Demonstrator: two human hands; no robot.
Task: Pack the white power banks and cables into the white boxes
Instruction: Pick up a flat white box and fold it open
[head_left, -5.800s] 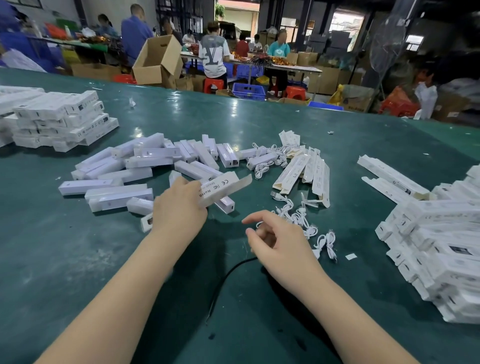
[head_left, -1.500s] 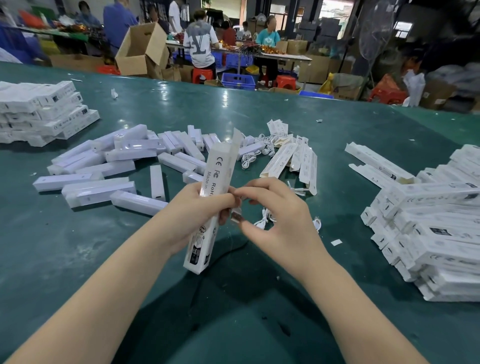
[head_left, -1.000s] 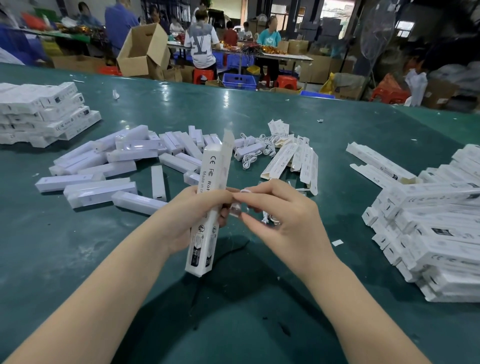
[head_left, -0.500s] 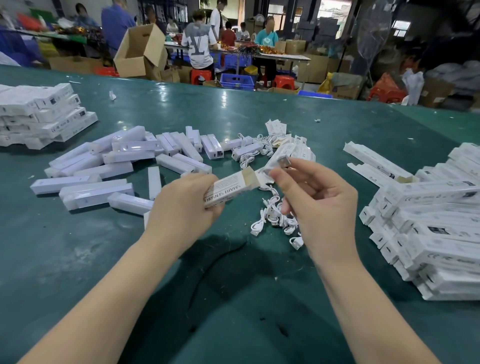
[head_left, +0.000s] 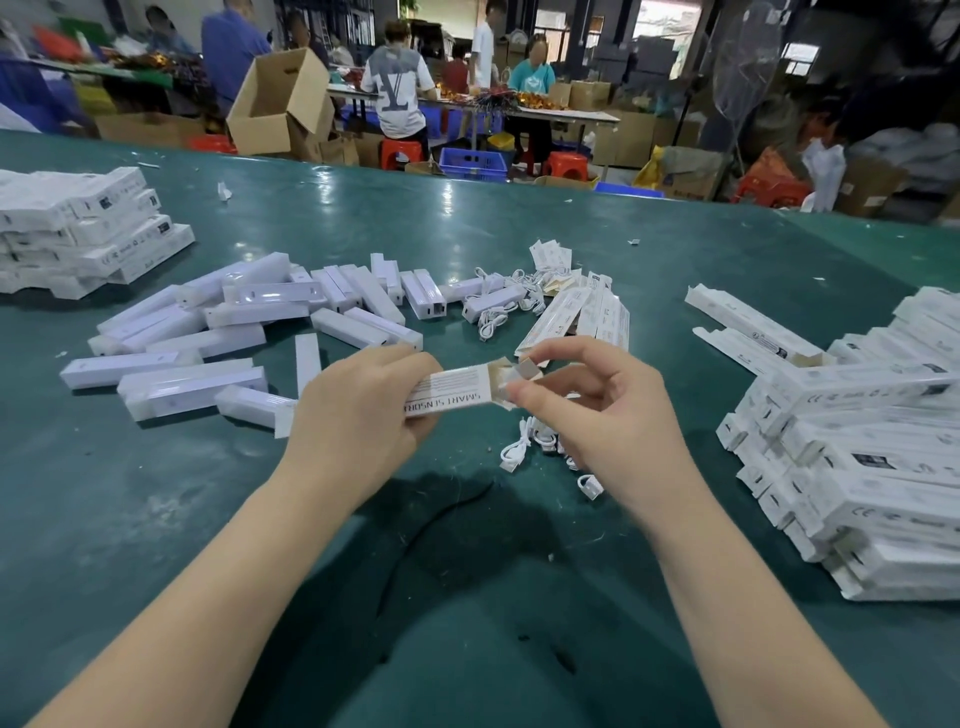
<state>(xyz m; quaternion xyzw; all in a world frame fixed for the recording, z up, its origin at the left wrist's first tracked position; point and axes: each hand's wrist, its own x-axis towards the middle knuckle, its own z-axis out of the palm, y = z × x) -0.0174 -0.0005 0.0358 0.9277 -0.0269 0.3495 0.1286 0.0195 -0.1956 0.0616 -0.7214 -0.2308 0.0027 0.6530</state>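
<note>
My left hand (head_left: 358, 415) grips a long white box (head_left: 451, 397) that lies level over the table, its open end pointing right. My right hand (head_left: 608, 410) pinches the flap at that open end between thumb and forefinger. Just under my right hand lie loose white cables (head_left: 524, 447). Several white power banks (head_left: 197, 338) are scattered on the green table (head_left: 156, 519) to the left of my hands. Flat unfolded white boxes (head_left: 597, 317) lie beyond my hands.
A big heap of white boxes (head_left: 862, 457) fills the right side. A neat stack of boxes (head_left: 88, 228) stands far left. More cables (head_left: 498, 306) lie in the middle. Beyond the table's far edge are people, cardboard boxes and stools.
The box was upright in my left hand, then turned level. My right hand moved from beside the box to the open end and now pinches its flap.
</note>
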